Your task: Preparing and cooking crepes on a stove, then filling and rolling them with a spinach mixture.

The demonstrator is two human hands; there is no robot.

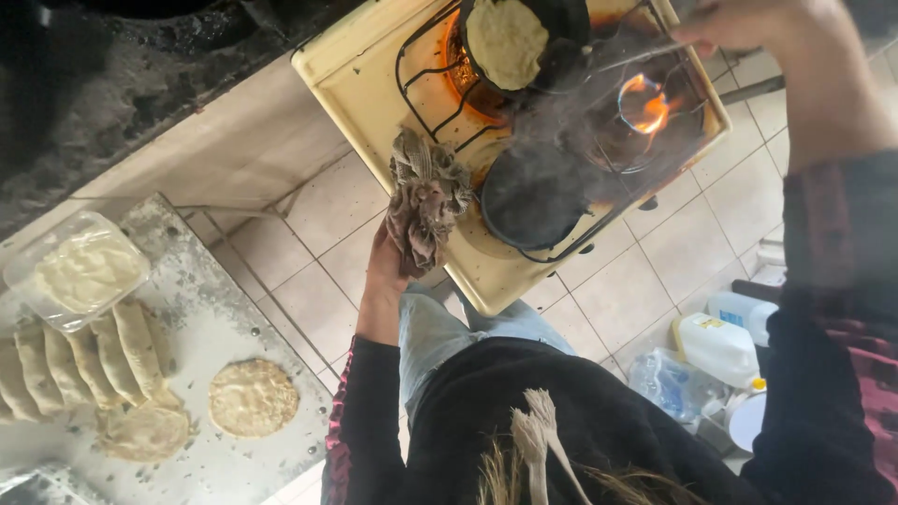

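My left hand grips a crumpled grey-brown cloth against the front edge of a cream two-burner stove. My right hand is raised over the stove's far right and holds a thin metal utensil that points toward the pans. A dark pan holds a pale flatbread. A second black pan, empty and smoking, sits nearer to me. An open flame burns on the uncovered right burner.
To the left, a floured metal table carries a round flatbread, a row of overlapping dough discs and a clear plastic tub of dough. White plastic jugs stand on the tiled floor at right.
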